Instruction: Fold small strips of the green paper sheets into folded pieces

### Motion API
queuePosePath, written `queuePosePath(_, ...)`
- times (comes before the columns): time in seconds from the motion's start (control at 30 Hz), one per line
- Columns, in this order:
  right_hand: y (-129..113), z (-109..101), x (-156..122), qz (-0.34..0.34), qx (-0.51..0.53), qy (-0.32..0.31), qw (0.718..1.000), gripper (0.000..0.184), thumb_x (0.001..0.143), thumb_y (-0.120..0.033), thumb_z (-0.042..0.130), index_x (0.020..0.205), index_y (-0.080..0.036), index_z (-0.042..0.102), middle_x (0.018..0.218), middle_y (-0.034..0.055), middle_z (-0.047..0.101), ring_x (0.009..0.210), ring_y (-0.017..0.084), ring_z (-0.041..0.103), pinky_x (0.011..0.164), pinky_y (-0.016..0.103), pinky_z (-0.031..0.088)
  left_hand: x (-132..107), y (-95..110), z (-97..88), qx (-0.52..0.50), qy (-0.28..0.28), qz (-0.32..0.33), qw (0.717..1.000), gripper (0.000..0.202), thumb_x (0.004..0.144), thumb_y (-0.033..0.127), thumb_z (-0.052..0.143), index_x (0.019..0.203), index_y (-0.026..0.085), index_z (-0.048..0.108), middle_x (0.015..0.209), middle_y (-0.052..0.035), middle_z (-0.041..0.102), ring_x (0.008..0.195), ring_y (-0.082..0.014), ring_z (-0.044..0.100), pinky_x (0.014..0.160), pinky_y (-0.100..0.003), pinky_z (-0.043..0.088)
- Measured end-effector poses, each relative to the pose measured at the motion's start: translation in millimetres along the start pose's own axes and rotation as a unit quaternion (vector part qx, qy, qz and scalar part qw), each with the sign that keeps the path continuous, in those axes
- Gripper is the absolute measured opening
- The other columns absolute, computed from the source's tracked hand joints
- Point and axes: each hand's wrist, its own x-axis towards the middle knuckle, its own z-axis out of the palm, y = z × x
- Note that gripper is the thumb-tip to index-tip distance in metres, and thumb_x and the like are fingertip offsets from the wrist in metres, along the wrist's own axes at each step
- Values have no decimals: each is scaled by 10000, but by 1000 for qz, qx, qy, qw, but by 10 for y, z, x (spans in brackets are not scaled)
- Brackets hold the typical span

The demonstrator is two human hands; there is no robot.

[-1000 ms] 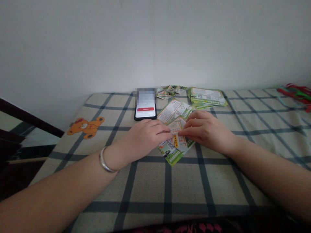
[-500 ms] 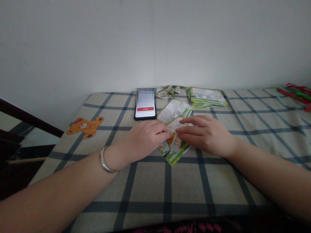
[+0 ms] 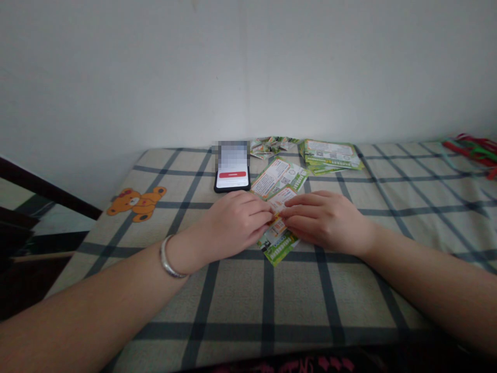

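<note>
My left hand (image 3: pixel 238 223), a silver bangle at its wrist, has its fingers closed on the left edge of a green, white and orange printed leaflet (image 3: pixel 282 197). Opposite it, my right hand (image 3: pixel 328 223) pinches the same leaflet's right side, fingers pressed together. The leaflet looks partly folded, but my fingers cover much of it. Its green lower corner (image 3: pixel 278 254) points toward me. Just beyond lies another printed leaflet (image 3: pixel 274 176), flat on the table and partly overlapped. Both thumbs are hidden.
A phone (image 3: pixel 232 178) with a lit screen lies behind my left hand. Several folded leaflets (image 3: pixel 267 146) are heaped by the wall, beside a stack of flat leaflets (image 3: pixel 332 155). A bear sticker (image 3: pixel 137 203) marks the checked tablecloth (image 3: pixel 233 300). Red and green items (image 3: pixel 473 150) lie far right.
My right hand has shifted slightly down, its fingers now lower on the leaflet. More of the leaflet's upper part shows. My left hand has barely moved.
</note>
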Motion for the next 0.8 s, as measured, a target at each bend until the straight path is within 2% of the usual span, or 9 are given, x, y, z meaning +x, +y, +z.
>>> queuePosePath(0.17, -29, 37, 5, 21, 27, -1, 999, 209, 948, -206, 485, 856, -173, 670, 865, 47, 714, 835, 165, 623, 688, 292, 429, 9, 19, -14, -11, 12, 1, 1000, 239, 942, 267, 498, 1002, 133, 686, 1000, -66, 708, 976, -212, 623, 895, -393, 499)
queuePosePath(0.3, -40, 50, 7, 35, 33, -3, 999, 210, 943, -223, 496, 822, -174, 661, 797, 33, 684, 742, 156, 594, 613, 287, 388, 3, 33, -36, -21, 0, -16, 1000, 279, 929, 349, 518, 997, 137, 685, 1022, -72, 700, 992, -228, 619, 921, -415, 482)
queuePosePath(0.43, -43, 76, 21, 61, 109, 5, 992, 234, 957, -280, 488, 876, -159, 672, 814, 48, 676, 769, 161, 600, 666, 286, 428, -10, 36, -36, -21, -17, -29, 999, 340, 892, 442, 558, 996, 141, 680, 1013, -88, 692, 1016, -252, 608, 940, -437, 466)
queuePosePath(0.6, -38, 99, 50, 103, 185, 12, 977, 196, 930, -280, 541, 863, -156, 677, 790, 46, 666, 761, 157, 605, 696, 276, 445, -9, 45, -25, -13, -21, -47, 999, 271, 878, 382, 572, 956, 145, 678, 990, -83, 675, 976, -245, 599, 918, -427, 469)
queuePosePath(0.8, -25, 86, 52, 153, 215, -4, 965, 136, 878, -293, 626, 877, -165, 674, 793, 32, 668, 755, 154, 601, 694, 278, 430, -21, 27, -21, -18, -28, -51, 998, 270, 874, 359, 572, 1006, 146, 672, 1035, -85, 663, 1006, -248, 591, 919, -425, 471)
